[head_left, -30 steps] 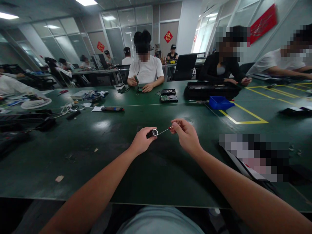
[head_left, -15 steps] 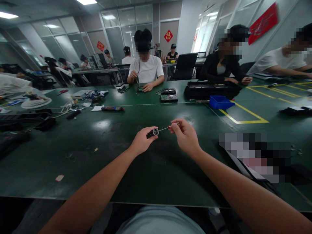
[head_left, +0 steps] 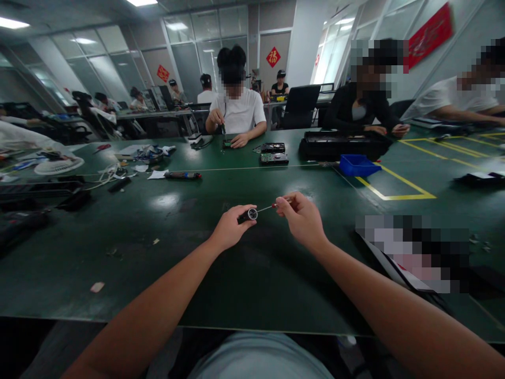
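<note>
My left hand (head_left: pixel 232 227) is wrapped round a small black cylindrical part (head_left: pixel 248 215), whose round silvery end faces right. A screwdriver (head_left: pixel 274 205) with a thin metal shaft and a red collar is pinched in my right hand (head_left: pixel 300 217). The shaft slants down to the left, and its tip is at the round end of the part; how far in it sits is too small to tell. Both hands are just above the green table (head_left: pixel 252 279).
Ahead lie circuit boards (head_left: pixel 274 158), a blue bin (head_left: pixel 358 165) and a long black housing (head_left: pixel 341 146). A striped tool (head_left: pixel 183 176) lies left of centre, a blurred flat item (head_left: pixel 410 258) at right. A person (head_left: pixel 236 113) works opposite.
My right hand has shifted very slightly, with the screwdriver still in it. My left hand and the black part look the same.
</note>
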Action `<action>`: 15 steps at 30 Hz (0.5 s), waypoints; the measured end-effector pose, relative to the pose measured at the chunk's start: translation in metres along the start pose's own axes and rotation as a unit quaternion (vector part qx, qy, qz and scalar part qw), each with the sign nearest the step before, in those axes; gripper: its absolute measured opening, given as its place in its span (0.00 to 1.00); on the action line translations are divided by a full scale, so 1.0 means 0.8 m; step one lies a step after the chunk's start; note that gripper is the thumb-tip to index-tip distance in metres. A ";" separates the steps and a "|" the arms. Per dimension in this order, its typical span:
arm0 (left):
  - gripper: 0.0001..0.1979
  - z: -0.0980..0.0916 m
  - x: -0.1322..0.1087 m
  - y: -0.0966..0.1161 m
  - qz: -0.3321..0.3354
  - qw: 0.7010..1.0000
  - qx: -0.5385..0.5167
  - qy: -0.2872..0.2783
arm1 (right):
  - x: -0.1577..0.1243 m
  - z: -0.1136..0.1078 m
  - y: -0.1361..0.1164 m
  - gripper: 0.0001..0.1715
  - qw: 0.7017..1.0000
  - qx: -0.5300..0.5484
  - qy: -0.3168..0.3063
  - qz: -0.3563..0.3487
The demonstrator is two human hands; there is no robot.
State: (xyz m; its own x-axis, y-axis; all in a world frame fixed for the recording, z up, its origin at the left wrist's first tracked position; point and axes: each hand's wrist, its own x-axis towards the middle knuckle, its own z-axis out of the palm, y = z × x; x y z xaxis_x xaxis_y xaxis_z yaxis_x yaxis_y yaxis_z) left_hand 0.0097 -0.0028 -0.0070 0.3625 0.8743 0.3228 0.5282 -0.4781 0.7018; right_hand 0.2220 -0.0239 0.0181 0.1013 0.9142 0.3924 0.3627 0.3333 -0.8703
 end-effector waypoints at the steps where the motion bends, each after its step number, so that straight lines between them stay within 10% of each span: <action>1: 0.21 0.000 0.000 -0.001 0.001 1.000 0.001 -0.001 | 0.000 -0.002 -0.003 0.18 1.000 -0.028 0.004 -0.001; 15: 0.21 0.002 0.000 -0.009 0.009 1.000 0.002 -0.003 | -0.008 -0.005 -0.015 0.07 0.988 -0.074 -0.087 -0.104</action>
State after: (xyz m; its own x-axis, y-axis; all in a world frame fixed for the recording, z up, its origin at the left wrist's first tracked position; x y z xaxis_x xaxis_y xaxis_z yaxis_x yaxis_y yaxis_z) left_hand 0.0071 0.0006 -0.0127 0.3759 0.8654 0.3314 0.5254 -0.4937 0.6930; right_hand 0.2209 -0.0349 0.0271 -0.1452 0.8596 0.4898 0.4920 0.4923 -0.7180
